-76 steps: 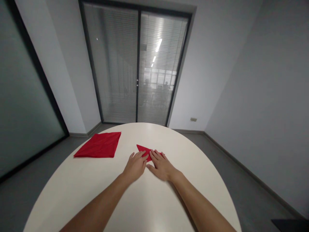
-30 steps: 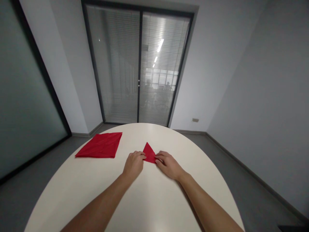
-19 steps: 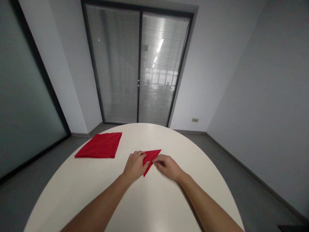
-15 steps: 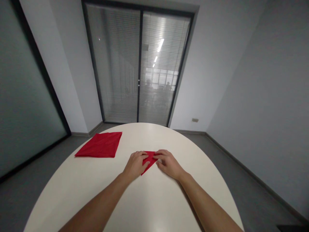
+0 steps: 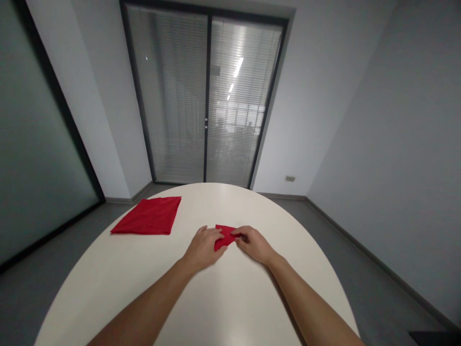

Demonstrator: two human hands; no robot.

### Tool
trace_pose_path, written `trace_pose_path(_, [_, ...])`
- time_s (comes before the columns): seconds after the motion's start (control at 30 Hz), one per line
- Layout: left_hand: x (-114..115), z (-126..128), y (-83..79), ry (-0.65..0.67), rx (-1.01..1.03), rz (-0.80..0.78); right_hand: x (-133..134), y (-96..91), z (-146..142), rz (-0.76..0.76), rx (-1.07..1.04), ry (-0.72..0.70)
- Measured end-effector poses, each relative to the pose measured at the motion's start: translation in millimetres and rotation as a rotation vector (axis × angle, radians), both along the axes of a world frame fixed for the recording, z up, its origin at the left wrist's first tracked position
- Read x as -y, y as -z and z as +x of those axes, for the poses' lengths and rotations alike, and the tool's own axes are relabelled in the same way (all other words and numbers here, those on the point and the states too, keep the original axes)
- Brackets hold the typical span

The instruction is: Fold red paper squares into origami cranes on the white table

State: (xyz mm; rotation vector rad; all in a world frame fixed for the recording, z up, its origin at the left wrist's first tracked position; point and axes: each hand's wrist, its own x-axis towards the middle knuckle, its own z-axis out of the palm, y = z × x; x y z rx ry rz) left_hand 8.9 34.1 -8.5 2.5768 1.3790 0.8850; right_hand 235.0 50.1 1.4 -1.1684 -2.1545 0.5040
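A small folded red cloth (image 5: 226, 236) lies on the white table between my two hands. My left hand (image 5: 207, 247) holds its left side, fingers curled over the top and the thumb at the near edge. At the cloth's right corner, my right hand (image 5: 252, 242) pinches the fabric between thumb and fingers. Parts of the cloth are hidden under the fingers of both hands. A second, larger red cloth (image 5: 149, 216) lies spread flat at the left of the table, apart from my hands.
The round white table (image 5: 223, 307) has its curved far edge in front of a glass door (image 5: 207, 96) with blinds. Grey walls stand on the right, and a frosted glass panel (image 5: 36, 144) is on the left.
The small cloth's near corner, which pointed down toward me, is now folded up, leaving a smaller shape. My left thumb has shifted right, and my right fingers have closed more on the right corner.
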Motion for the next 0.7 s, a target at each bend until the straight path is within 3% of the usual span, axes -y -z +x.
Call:
trace_pose_path(0.3, [-1, 1, 3.1, -0.009, -0.01, 0.018, 0, -1.2, -3, -0.065, -0.049, 0.029])
trace_pose_path(0.7, [-1, 3, 3.1, -0.008, -0.007, 0.026, -7, 10.6, 0, -0.109, -0.079, 0.046])
